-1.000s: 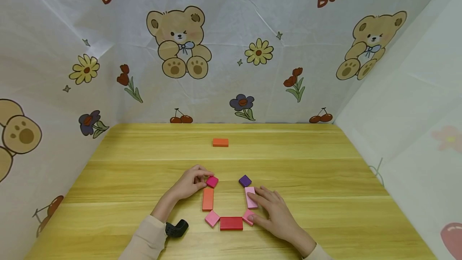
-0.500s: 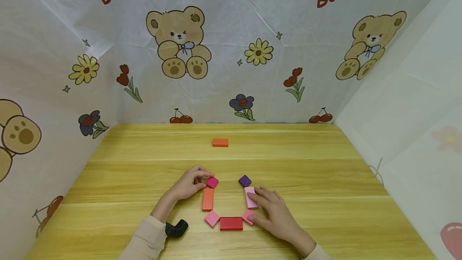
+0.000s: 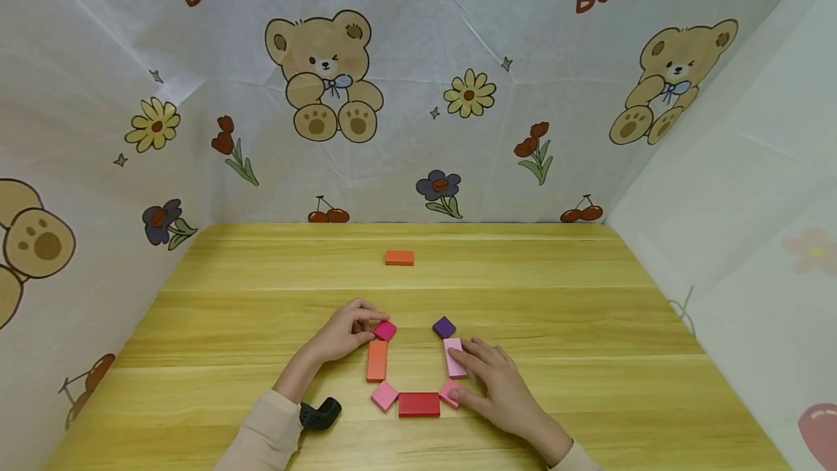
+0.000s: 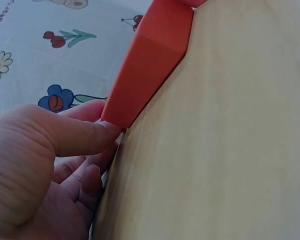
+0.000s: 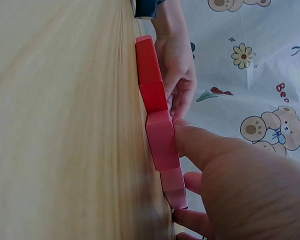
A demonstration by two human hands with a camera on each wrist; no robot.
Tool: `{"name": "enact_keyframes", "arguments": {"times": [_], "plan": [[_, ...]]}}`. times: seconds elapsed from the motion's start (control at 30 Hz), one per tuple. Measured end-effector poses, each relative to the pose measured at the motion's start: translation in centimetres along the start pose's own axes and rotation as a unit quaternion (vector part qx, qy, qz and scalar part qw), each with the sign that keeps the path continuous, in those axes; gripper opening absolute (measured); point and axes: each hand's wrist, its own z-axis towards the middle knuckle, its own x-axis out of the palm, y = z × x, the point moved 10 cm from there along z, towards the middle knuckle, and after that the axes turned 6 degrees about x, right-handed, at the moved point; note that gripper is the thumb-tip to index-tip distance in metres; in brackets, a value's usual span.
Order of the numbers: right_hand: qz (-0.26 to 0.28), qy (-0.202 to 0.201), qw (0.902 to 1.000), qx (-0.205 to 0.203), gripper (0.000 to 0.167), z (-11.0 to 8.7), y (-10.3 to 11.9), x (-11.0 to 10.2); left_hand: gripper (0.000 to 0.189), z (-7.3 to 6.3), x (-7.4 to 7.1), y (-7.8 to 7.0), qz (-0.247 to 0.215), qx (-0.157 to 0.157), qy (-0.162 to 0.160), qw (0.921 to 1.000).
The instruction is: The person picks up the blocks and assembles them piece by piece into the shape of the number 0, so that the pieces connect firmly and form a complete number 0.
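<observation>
In the head view, flat blocks form a U on the table. My left hand [image 3: 343,331] pinches the magenta square block [image 3: 386,331] at the U's far left end. Just nearer lies an orange block [image 3: 376,362], its side filling the left wrist view above my thumb. A pink square block [image 3: 384,396] and a red block [image 3: 419,405] follow along the near side. My right hand [image 3: 493,387] rests on the right side, thumb on another pink square block [image 5: 162,142], index finger on a light pink block [image 3: 454,359]. A purple square block [image 3: 444,328] stands beyond it.
A separate orange block [image 3: 399,259] lies toward the back of the wooden table [image 3: 556,296]. A black wrist band piece [image 3: 320,414] sticks out from the left sleeve. White bear-printed cloth [image 3: 399,151] borders the table behind and at the sides.
</observation>
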Motion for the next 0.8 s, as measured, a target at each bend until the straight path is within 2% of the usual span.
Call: {"name": "enact_keyframes", "arguments": {"times": [0.4, 0.6, 0.7, 0.8], "plan": [[0.000, -0.002, 1.0000, -0.002, 0.059, -0.02, -0.14, 0.05, 0.035, 0.03, -0.01, -0.24, 0.001, 0.006, -0.004, 1.0000], [-0.003, -0.004, 1.0000, -0.003, 0.059, -0.07, -0.20, 0.03, 0.039, -0.05, -0.18, -0.40, -0.015, 0.023, -0.009, 0.9996], [-0.001, -0.004, 1.0000, -0.005, 0.060, -0.07, -0.17, 0.01, 0.041, -0.11, -0.38, -0.12, -0.034, 0.009, -0.020, 0.9992], [0.001, -0.004, 1.0000, -0.007, 0.060, -0.05, -0.13, 0.03, 0.043, -0.34, -0.92, 0.44, -0.047, -0.025, -0.049, 0.9974]]}}
